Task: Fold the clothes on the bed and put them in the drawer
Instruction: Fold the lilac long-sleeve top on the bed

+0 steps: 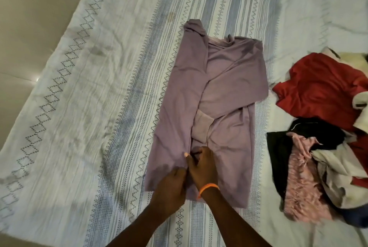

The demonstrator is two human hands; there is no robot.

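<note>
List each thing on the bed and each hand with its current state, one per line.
purple garment: spread flat, both sides folded inward, not yet folded up.
left hand: gripping the purple garment's near hem.
right hand: pinching fabric beside the left hand; orange wristband on its wrist.
red garment: crumpled, unfolded.
black garment: crumpled in the pile.
pink garment: crumpled in the pile.
bedsheet: wrinkled.
</note>
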